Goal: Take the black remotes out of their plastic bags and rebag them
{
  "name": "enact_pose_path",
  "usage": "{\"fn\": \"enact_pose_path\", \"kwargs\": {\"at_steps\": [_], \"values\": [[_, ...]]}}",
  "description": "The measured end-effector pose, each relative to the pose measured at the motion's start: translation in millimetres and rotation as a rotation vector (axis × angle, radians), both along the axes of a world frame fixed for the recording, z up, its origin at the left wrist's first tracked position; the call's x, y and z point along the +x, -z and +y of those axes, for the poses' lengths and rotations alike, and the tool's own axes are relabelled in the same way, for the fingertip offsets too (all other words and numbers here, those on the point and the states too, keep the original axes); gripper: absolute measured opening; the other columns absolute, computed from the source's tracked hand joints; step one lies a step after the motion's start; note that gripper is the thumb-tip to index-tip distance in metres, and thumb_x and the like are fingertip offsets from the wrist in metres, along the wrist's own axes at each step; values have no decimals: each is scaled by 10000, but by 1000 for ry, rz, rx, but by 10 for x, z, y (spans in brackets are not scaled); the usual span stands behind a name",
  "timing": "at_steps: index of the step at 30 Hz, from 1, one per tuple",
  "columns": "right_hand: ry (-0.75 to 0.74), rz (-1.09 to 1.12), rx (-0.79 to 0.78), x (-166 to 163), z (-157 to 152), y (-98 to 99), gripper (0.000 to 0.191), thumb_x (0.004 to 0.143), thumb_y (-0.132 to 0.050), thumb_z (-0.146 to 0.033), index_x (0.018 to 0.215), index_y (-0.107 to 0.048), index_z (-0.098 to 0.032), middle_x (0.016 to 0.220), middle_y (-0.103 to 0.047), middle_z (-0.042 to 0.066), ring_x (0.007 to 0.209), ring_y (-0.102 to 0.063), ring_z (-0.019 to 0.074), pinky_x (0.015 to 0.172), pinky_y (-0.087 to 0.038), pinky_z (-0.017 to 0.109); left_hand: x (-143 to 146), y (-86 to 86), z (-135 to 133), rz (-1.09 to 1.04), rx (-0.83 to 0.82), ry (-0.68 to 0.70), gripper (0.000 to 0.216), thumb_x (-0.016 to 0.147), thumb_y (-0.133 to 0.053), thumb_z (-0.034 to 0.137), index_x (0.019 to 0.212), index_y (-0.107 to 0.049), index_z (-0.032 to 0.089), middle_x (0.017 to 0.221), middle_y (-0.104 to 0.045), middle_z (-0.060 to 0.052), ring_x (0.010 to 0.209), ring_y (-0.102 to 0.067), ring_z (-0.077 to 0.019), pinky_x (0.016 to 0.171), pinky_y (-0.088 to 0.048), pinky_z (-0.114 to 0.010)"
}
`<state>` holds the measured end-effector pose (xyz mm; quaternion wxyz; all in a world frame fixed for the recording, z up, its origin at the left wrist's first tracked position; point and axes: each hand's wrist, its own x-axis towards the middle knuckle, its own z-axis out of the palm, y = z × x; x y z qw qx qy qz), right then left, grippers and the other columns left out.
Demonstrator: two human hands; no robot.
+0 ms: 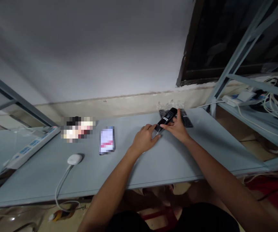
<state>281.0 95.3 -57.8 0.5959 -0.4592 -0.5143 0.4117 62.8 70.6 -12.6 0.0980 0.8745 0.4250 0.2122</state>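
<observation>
The work appears to be in its middle part: the long black flat object with a white label [168,116] is in the hands above the back of the worktop, and it is not yet let go. The right hand [179,128] has its fingers and thumb clamped on this object. The left hand [144,140] is at the near end, its thumb apart from its fingers; I cannot tell whether it grips firmly. Some dark flat pieces [187,119] lie just behind the right hand; whether these are finished or waiting is not shown.

The pale blue-grey worktop [90,180] stands along a whitish plain wall [105,51]. On its left part are a phone with a lit screen [107,140], a small white rounded device with a cable [74,159], and a long white power strip [34,148]. At the right, a dark window [216,45] is behind a grey metal frame [237,48], near a shelf with tangled white cables [273,103].
</observation>
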Motion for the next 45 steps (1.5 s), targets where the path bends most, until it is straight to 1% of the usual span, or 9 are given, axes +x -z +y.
{"fn": "enact_pose_path", "kwargs": {"at_steps": [5,14,18,22,26,34,37,40,45], "values": [[-27,-49,0,19,6,48,1591,660,-955,-495,1671,259,-306,1429,-624,164,1084,-703,297,981,-617,497,2,62,25,-59,-13,67,567,985,-648,445,1487,-541,202,1290,-634,-156,1172,-655,-309,1031,-551,-480],[-65,-44,-31,41,15,48,1542,659,-955,-449,1701,167,-274,1202,-724,119,1018,-719,283,963,-607,483,-15,37,48,-162,-119,129,479,991,-626,477,1383,-654,203,1141,-661,-129,1046,-660,-277,985,-559,-451],[-87,-40,-47,72,20,55,1422,668,-941,-415,1716,14,-295,1131,-741,90,986,-738,271,995,-591,500,-4,32,94,-317,-308,138,402,1012,-552,475,1234,-743,200,1103,-720,-106,977,-681,-243,918,-554,-382],[-116,-9,-69,95,19,65,1364,653,-953,-401,1704,-85,-346,1350,-659,126,988,-736,244,955,-613,463,-14,48,183,-461,-529,79,415,998,-518,482,1049,-773,159,949,-757,-65,872,-672,-208,851,-521,-336],[-181,-18,-75,101,-2,35,1317,647,-970,-406,1691,-168,-367,1405,-602,121,932,-729,209,932,-620,437,-56,103,270,-526,-745,9,432,920,-609,540,800,-713,138,730,-678,-34,654,-574,-143,650,-433,-276],[-238,-50,-90,101,-40,-11,1270,645,-979,-417,1670,-232,-350,1319,-636,95,855,-700,177,917,-603,427,-96,157,306,-654,-924,-22,351,807,-771,477,834,-739,129,723,-667,-32,646,-560,-116,625,-399,-258],[-270,-81,-92,101,-54,-24,1112,660,-964,-413,1591,-366,-299,1163,-693,67,849,-700,191,898,-595,418,-59,170,306,-659,-846,-30,297,808,-747,427,816,-735,130,690,-651,-19,626,-542,-114,628,-394,-259],[-344,-144,-67,93,-83,-46,766,757,-895,-442,1405,-529,-263,945,-714,19,849,-693,204,868,-577,394,-8,198,306,-694,-752,-39,282,818,-708,416,768,-705,138,666,-635,-8,612,-528,-116,636,-393,-260],[-408,-288,-23,54,-144,-97,379,870,-772,-547,985,-687,-196,877,-693,22,815,-651,189,808,-511,333,55,272,303,-706,-633,-82,261,848,-651,398,793,-685,145,676,-624,5,613,-523,-122,624,-388,-257]]}}
